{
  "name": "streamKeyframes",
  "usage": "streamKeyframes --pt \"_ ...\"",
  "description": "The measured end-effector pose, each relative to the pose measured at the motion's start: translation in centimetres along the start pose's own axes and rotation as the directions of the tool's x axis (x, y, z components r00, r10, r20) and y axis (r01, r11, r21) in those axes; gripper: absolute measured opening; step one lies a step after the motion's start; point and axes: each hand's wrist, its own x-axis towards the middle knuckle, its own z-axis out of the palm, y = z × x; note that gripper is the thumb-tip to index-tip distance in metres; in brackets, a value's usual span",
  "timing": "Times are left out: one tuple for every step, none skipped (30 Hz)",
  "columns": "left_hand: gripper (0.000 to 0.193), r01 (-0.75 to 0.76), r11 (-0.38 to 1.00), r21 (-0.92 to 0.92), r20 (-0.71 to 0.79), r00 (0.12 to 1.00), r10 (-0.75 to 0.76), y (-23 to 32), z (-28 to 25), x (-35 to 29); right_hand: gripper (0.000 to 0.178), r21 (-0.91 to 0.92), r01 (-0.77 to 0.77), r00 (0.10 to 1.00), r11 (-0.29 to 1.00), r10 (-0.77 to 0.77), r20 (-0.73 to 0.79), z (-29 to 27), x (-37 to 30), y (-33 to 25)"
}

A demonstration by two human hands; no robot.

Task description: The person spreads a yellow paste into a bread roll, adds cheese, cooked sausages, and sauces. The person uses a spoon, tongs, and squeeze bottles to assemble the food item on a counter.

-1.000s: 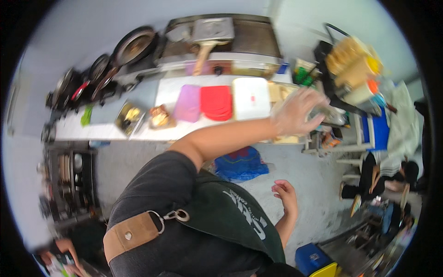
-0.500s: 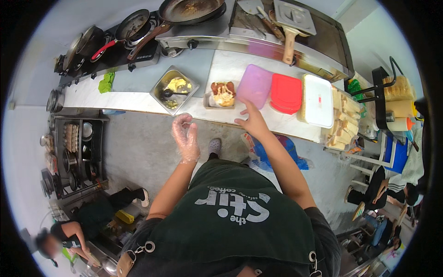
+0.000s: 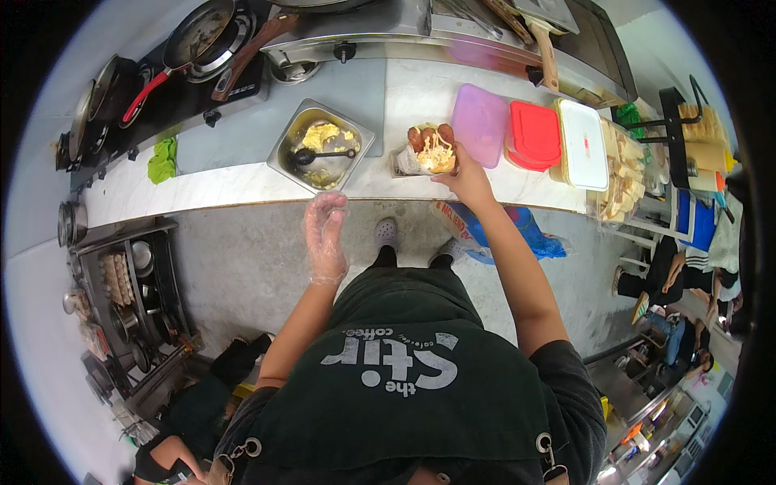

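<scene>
My right hand (image 3: 470, 179) is bare and closes round the right end of a small paper food tray (image 3: 398, 165). In the tray sits a bun with browned sausage-like pieces and pale sauce drizzled on top (image 3: 432, 149). My left hand (image 3: 326, 238), in a clear plastic glove, hangs at the counter's front edge with fingers loosely curled and apart, holding nothing visible. Just beyond it stands a square metal pan (image 3: 283, 159) with a yellow mash (image 3: 321, 135) and chopped green bits. A black spoon (image 3: 327, 153) lies in that pan.
Right of the tray lie a purple lid (image 3: 478, 125), a red-lidded container (image 3: 535, 136), a white-lidded container (image 3: 582, 145) and bagged bread pieces (image 3: 621, 174). Green leaves (image 3: 162, 160) lie at the counter's left. Pans (image 3: 198, 36) stand on the stove behind. Other people are at both sides.
My right hand has moved forward and taken hold of the food tray's right end. The tray is slightly turned. My left hand stays near the counter edge. The whole view has shifted.
</scene>
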Motion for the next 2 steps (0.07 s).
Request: streamKeyframes --pt "0.032 0.018 0.999 -0.029 0.009 1.000 -0.018 -0.09 -0.24 0.46 0.091 -0.026 0.031 0.999 0.999 -0.032 -0.042 0.51 0.23 0.70" --pt "0.033 0.037 0.998 -0.057 0.019 0.999 -0.036 -0.18 -0.44 0.87 0.092 -0.054 0.061 0.994 0.997 -0.065 -0.082 1.08 0.40 1.41"
